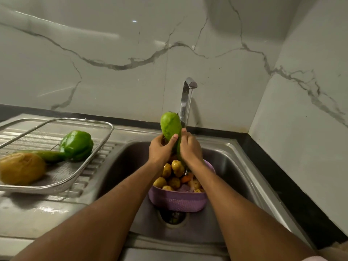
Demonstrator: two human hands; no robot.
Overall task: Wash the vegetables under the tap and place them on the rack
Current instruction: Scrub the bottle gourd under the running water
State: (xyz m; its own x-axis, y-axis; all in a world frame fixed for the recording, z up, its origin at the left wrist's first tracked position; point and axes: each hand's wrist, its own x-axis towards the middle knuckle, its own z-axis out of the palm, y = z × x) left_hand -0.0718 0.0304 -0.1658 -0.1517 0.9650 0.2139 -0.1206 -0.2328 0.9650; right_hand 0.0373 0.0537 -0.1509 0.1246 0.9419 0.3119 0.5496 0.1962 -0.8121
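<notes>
Both my hands hold a long green gourd [171, 127] upright under the running tap [188, 91] at a steel kitchen sink [239, 166]. My left hand [160, 149] wraps its lower part from the left, thumb laid across the front; my right hand [190, 147] closes on it from the right, fingers curled round the skin. The grip is closed on the gourd on both sides. The water stream falls just beside the gourd's right edge and runs down past my right hand.

Directly below my wrists, a purple colander [178, 201] sits in the basin over the drain, heaped with small potatoes [177, 167] and what looks like a carrot [186, 178], all unwashed as far as I can judge.

To the left, on the ribbed draining desk, the wire rack [56, 183] already carries a green bell pepper [78, 145], a long green vegetable [49, 155] lying touching the pepper, and a round yellowish one [21, 171] nearest the front corner.

The step in hand is the rinsing of the gourd, with the task somewhere in its first half given the full colander. The next move calls for turning the gourd so the stream reaches its whole length, then carrying it left over the sink's edge and laying it in a free part of the rack. Wet skin may make it slippery.
</notes>
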